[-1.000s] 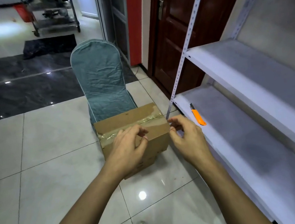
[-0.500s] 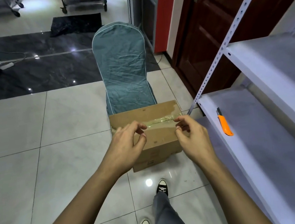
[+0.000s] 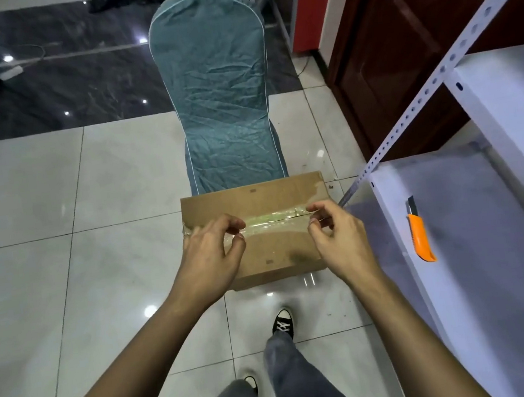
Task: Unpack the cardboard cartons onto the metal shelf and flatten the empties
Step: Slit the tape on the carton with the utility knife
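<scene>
- Head view: left hand [image 3: 213, 257] and right hand [image 3: 340, 241] reach to mid-frame on extended forearms. Fingers are curled, and each hand pinches the tape [image 3: 269, 220] at opposite ends of the top seam of the carton [image 3: 277, 255].
- The carton sits at centre frame, just below the teal-covered chair [image 3: 219, 89]. Its right corner is near the upright of the metal shelf [image 3: 491, 270]. Tiled floor [image 3: 93, 217] lies to its left.
- Carton flaps are closed, so contents cannot be seen. An orange knife [image 3: 420, 235] lies on the lower shelf at right.

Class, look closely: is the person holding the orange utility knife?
No: the orange utility knife lies on the metal shelf, while the left hand and right hand pinch the tape on the carton.
</scene>
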### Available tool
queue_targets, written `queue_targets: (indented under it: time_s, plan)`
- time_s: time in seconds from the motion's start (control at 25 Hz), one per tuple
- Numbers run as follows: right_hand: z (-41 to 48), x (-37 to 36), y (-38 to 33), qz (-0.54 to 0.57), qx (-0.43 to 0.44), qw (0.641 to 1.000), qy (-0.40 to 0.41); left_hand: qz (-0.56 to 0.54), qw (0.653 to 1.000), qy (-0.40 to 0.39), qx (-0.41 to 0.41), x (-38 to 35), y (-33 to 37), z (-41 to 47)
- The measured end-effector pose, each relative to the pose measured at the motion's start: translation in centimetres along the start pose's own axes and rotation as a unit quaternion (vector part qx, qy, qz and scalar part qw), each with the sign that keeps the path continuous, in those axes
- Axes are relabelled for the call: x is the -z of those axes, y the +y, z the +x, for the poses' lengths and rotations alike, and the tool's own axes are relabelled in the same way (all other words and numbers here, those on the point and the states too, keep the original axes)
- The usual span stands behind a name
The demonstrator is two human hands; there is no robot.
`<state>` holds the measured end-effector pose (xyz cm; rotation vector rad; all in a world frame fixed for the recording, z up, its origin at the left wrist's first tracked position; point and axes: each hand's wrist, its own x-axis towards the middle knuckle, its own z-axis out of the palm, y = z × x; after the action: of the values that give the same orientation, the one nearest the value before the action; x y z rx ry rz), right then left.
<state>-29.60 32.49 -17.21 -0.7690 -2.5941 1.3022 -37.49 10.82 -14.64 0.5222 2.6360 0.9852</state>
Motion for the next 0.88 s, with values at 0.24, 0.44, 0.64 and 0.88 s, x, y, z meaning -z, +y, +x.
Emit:
queue_targets:
  time_s: [0.24, 0.44, 0.64, 0.88]
  plan:
    - [4.0, -1.3, 4.6, -0.024, -0.021, 0.999, -0.043, 0.022, 0.998, -0.023, 0.053, -3.4, -2.3, 2.2]
    - [6.9, -3.9, 7.9, -0.04, -0.065, 0.995, -0.065, 0.032, 0.994, 0.001, 0.103, -6.1, -6.5, 4.2]
    - [9.9, -6.4, 11.5, -0.082, -0.086, 0.989, -0.089, 0.03, 0.991, 0.013, 0.13, -9.6, -10.4, 6.8]
    - [12.8, -8.5, 16.3, -0.126, -0.085, 0.983, -0.106, 0.092, 0.985, -0.011, 0.142, -13.0, -15.9, 9.4]
